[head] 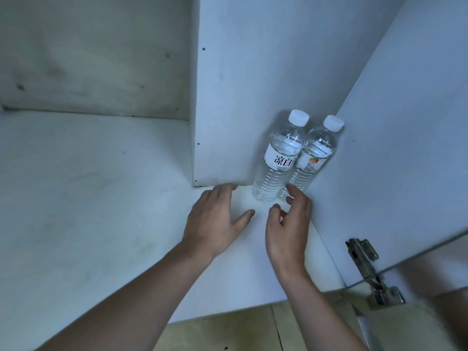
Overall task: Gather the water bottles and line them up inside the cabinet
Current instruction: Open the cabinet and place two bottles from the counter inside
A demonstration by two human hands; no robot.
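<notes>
1. Two clear plastic water bottles with white screw caps stand upright on the white cabinet shelf (101,198), in its far right corner where the back panel (253,72) meets the right side wall (405,148).
2. The left bottle (277,158) carries a white label with large black characters; the right bottle (312,158) carries a white label with a small orange patch. They stand side by side, touching or very nearly so.
3. The left hand (215,224) lies palm down just near of the bottles, fingers straight and spread, thumb out to the right; its grip holds nothing.
4. The right hand (288,224) hovers beside it with fingers loosely curled. Its fingertips sit right by the base of the right bottle; whether they touch it is hard to judge from this angle. Its grip is slack and closes round nothing.
5. A metal door hinge (369,269) is fixed to the right wall at the near edge, above a tan floor (228,330).
</notes>
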